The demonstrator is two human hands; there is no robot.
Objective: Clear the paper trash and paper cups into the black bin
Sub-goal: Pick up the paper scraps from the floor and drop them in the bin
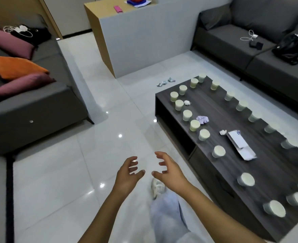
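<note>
We find no legible text, brand, no. or sign anywhere. The flat white paper point(238, 139) on the dark coffee table point(267, 172) carries a small bluish mark at its far corner, too blurred to read, and the crumpled paper point(203, 119) near the cups shows faint purple print we can't make out. The paper cups point(218, 151) look plain, and the pink item point(118, 9) on the wooden counter point(101, 7) shows no lettering at this res.

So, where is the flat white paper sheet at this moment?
In the head view the flat paper sheet lies on the dark coffee table, right of centre, beside a small crumpled paper.
</note>
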